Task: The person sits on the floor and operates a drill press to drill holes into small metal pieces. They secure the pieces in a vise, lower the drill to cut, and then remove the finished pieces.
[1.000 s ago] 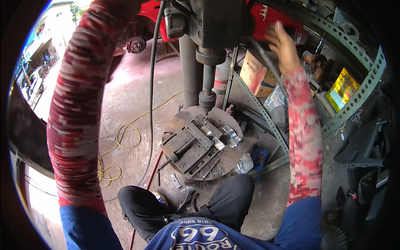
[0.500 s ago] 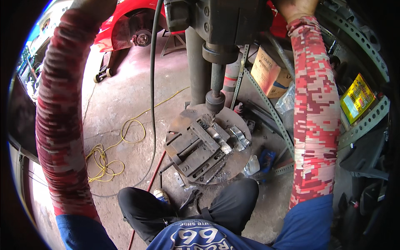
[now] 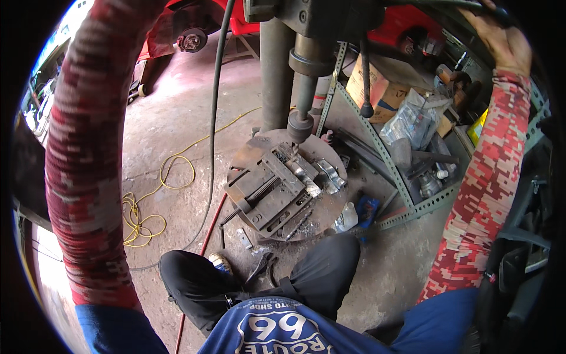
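Observation:
A drill press (image 3: 318,17) stands in front of me. Its chuck (image 3: 300,127) and bit come down over a metal workpiece (image 3: 303,171) clamped in a machine vise (image 3: 265,200). The vise lies on the round table (image 3: 247,154), with metal shavings about. High at the right, my right hand (image 3: 507,44) is closed around a dark feed lever (image 3: 439,2) of the press. Another lever with a ball knob (image 3: 367,110) hangs down beside the head. My left arm (image 3: 88,159) reaches up past the top edge, and its hand is out of sight.
A bent metal piece (image 3: 332,176) and a clear bottle (image 3: 346,218) are by the table's right side. A perforated steel rack (image 3: 383,153) holds a cardboard box (image 3: 383,88) and plastic bags. A yellow cord (image 3: 138,221) lies on the floor at left; a black cable (image 3: 214,118) hangs nearby.
My right hand has swung outward to the right, and a feed lever with a ball knob now shows. My view has shifted slightly. The left hand has left the picture at the top.

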